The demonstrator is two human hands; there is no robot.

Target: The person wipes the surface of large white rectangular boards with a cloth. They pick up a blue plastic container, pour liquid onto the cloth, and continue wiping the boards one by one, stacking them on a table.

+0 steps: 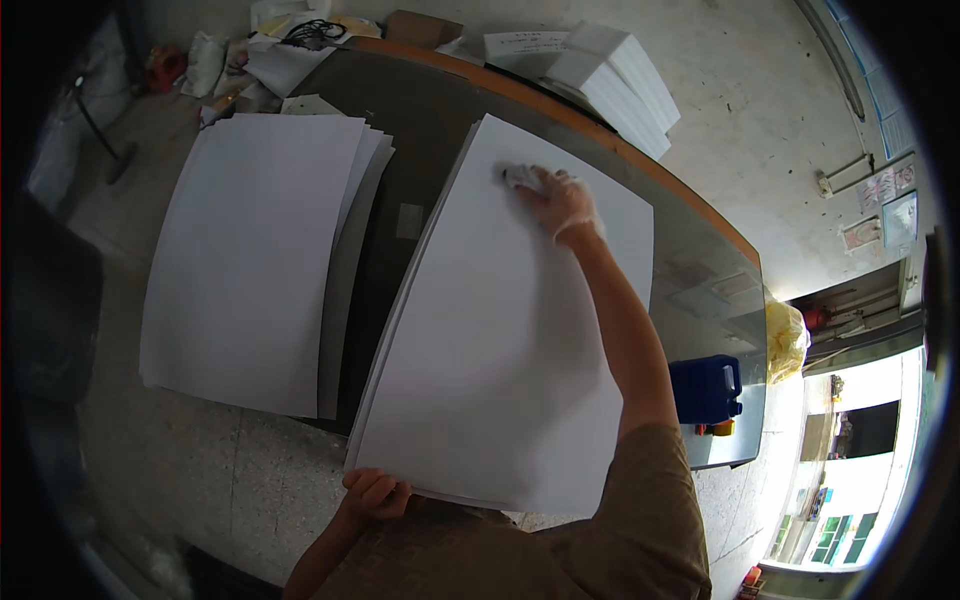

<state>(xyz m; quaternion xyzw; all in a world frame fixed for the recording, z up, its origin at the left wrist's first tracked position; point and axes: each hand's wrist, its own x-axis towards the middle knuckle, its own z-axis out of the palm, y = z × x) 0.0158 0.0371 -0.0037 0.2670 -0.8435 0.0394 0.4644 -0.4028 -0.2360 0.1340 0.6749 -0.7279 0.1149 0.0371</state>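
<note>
A stack of large white sheets (490, 330) lies slanted on the dark-topped table in front of me. At its near left corner, my left hand (377, 494) is bare, with the fingers curled over the sheets' edge. My right hand (568, 203) wears a thin see-through glove and reaches to the far part of the top sheet. Bunched under its closed fingers is a white cloth (524, 178), pressed on the sheet. To the left lies a second stack of white sheets (245, 265), its right edges fanned out unevenly.
The dark tabletop (410, 150) has a wooden rim (690, 195) along its far side. A blue jerrycan (705, 390) stands at the right end. Long white blocks (620, 85) sit beyond the far edge, and papers with a black cable (313, 35) lie at the far left.
</note>
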